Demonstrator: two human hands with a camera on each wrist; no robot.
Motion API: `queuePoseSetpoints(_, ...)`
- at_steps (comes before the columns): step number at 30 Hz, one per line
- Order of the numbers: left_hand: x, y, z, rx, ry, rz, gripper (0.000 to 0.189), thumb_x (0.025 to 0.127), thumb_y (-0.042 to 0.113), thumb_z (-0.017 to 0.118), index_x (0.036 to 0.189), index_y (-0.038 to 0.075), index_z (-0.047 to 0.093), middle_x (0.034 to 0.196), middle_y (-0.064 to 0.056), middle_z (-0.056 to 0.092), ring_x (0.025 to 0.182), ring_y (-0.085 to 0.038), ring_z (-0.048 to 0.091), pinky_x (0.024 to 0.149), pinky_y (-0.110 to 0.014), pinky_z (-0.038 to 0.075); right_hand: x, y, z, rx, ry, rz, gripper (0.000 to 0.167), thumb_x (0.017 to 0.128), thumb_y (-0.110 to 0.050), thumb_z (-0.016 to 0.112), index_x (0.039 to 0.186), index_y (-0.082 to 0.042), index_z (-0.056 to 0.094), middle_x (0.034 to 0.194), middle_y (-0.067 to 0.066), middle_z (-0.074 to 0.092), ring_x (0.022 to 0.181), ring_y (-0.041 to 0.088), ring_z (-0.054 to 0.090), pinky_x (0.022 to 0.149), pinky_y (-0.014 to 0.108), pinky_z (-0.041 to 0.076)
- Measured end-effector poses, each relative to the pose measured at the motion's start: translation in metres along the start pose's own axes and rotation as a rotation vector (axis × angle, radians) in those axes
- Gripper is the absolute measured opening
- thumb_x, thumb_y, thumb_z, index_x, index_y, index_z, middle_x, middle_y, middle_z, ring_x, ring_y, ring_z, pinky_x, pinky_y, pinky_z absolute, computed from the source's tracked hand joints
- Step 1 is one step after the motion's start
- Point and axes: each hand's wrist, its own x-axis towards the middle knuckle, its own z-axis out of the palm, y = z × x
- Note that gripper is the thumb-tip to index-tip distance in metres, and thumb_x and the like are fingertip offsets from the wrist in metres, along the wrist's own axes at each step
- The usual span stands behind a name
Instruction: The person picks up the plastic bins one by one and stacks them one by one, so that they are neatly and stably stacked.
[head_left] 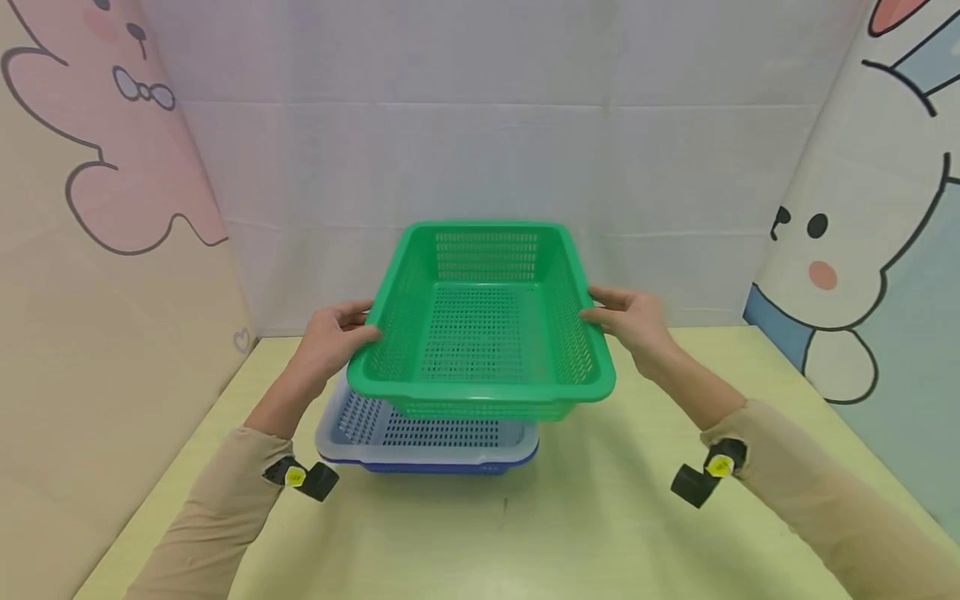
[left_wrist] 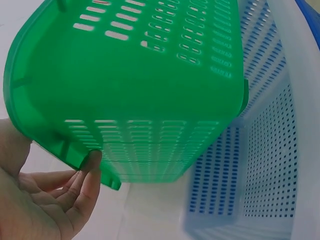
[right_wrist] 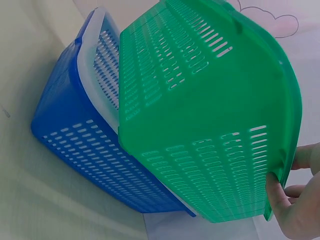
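Both hands hold a green plastic basket with slotted walls, raised above the table and tilted toward the head camera. My left hand pinches its left rim, thumb on top and fingers beneath, as the left wrist view shows. On the opposite rim, my right hand grips in the same way. Below and a little left of it stand a whitish translucent basket and a blue basket, the whitish one nested inside the blue one. The green basket hides their far part in the head view.
The baskets stand on a pale yellow-green table. A white cloth wall rises behind it. Printed panels with cartoon animals flank the table, a pink one at left and a white rabbit at right.
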Motion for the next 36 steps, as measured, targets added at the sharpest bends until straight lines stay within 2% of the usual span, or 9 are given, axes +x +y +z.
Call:
queuePoseSetpoints(6,-0.003,-0.007,-0.012,0.024,-0.005,-0.006,0.054,0.087,0.011,0.052,0.136,-0.002,0.036,0.120,-0.025,0.050,0.103,-0.029,0.054,0.076,-0.023,0.049,0.004,-0.002,0.013,0.035,0.004,0.011,0.053,0.088,-0.009,0.057,0.136,0.002,0.037,0.140,0.017,0.037,0.127,0.028,0.038,0.099,0.034,0.038)
queuePoseSetpoints(16,-0.003,-0.016,-0.027,0.069,0.004,-0.025,0.054,0.087,0.013,0.053,0.136,-0.002,0.036,0.121,-0.024,0.049,0.090,-0.013,0.054,0.071,-0.015,0.047,0.009,-0.001,0.030,0.101,-0.017,-0.009,0.051,0.088,-0.007,0.057,0.134,0.004,0.038,0.141,0.015,0.036,0.131,0.025,0.031,0.100,0.034,0.037)
queuePoseSetpoints(21,-0.004,-0.019,-0.032,0.062,0.012,-0.028,0.055,0.088,0.013,0.053,0.137,-0.002,0.035,0.121,-0.025,0.049,0.080,-0.001,0.054,0.068,-0.014,0.048,0.010,0.000,0.037,0.125,-0.020,-0.008,0.051,0.088,-0.006,0.057,0.134,0.005,0.038,0.140,0.016,0.037,0.128,0.025,0.036,0.098,0.033,0.039)
queuePoseSetpoints(27,-0.004,-0.025,-0.036,0.063,0.020,-0.039,0.055,0.088,0.012,0.052,0.137,-0.002,0.034,0.122,-0.025,0.048,0.081,-0.001,0.052,0.068,-0.013,0.047,0.013,0.008,0.049,0.148,-0.024,0.002,0.050,0.088,-0.004,0.056,0.134,0.005,0.038,0.139,0.015,0.039,0.124,0.025,0.042,0.096,0.033,0.041)
queuePoseSetpoints(36,-0.004,-0.044,-0.038,0.057,0.031,-0.037,0.053,0.088,0.011,0.052,0.136,-0.005,0.036,0.118,-0.027,0.050,0.076,0.002,0.054,0.067,-0.015,0.049,0.012,0.018,0.064,0.161,-0.034,0.022,0.050,0.088,-0.004,0.055,0.135,0.004,0.037,0.139,0.014,0.038,0.121,0.026,0.045,0.095,0.033,0.042)
